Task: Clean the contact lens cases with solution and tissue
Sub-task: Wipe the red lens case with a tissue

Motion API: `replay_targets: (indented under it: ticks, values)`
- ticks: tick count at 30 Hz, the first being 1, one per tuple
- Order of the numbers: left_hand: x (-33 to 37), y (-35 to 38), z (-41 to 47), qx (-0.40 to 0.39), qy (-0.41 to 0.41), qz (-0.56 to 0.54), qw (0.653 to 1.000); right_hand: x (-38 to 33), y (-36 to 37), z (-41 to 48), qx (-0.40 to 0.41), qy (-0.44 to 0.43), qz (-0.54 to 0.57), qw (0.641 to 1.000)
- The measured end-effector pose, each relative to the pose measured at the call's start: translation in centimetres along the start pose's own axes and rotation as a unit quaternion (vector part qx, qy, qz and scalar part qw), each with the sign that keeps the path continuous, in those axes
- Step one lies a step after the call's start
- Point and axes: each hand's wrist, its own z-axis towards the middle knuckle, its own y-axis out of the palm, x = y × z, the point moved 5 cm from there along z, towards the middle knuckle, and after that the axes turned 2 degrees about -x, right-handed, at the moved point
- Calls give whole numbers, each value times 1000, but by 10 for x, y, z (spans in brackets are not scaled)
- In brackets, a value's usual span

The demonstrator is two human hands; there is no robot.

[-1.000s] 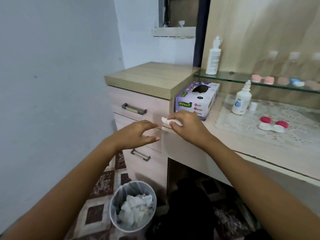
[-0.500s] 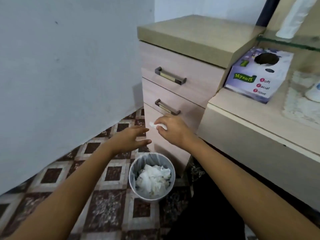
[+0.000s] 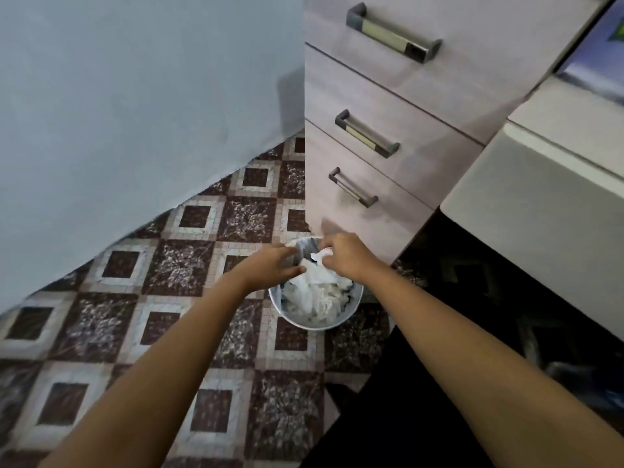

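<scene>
Both hands are out in front, near the middle of the frame, just over a small round bin (image 3: 315,325). The left hand (image 3: 270,265) holds nothing. Its fingers are loose and nearly straight, and they point to the right, over the left side of the bin. The right hand (image 3: 347,256) pinches a small white tissue (image 3: 323,255) that is all scrunched up. The tissue sticks out from the fingertips, right above the bin, between the two hands.

The bin stands on the floor (image 3: 101,315), which has brown and white squares. Inside it is a heap of old tissues (image 3: 314,295). Just behind the bin are three drawers (image 3: 388,106) with grey handles, going up to the top of the frame. A pale blue wall (image 3: 135,96) fills the upper left. A light desk (image 3: 540,214) is on the right.
</scene>
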Motion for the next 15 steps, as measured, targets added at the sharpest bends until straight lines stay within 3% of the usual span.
replay_targets:
  ticks: [7,15]
  values:
    - [-2,21,4,-40,-12,6,999,15,25,0,-66,11,-26,997]
    - [12,4,4,-19,1,18,1000,8,4,-6,-50,-36,-65,996]
